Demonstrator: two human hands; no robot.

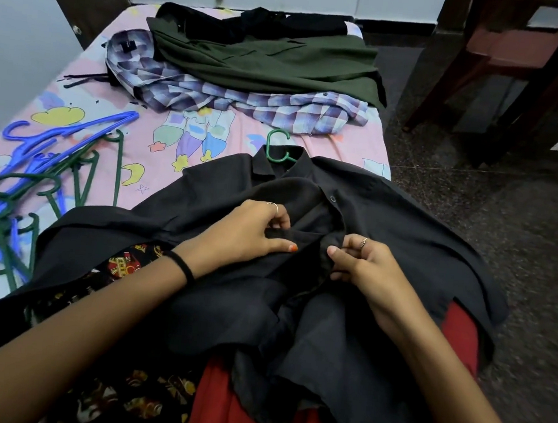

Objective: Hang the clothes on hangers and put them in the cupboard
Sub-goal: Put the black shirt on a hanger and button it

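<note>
- spare hangers [30, 171], blue and green, are heaped at the bed's left edge, kept within reach.
- the black shirt [387, 220] is spread on the bed with a green hanger hook [278, 144] showing at its collar.
- one placket edge is pinched by the left hand [252, 232].
- the other edge is pinched by the right hand [363, 264], apparently for buttoning so the shirt stays on.

Both hands, left hand [253, 229] and right hand [363, 264], pinch the shirt [387, 220] front on the bed [209, 145]. Beyond the grip lies its hanger hook [278, 144], farther the clothes pile [265, 73]; left, loose hangers [40, 172].
</note>
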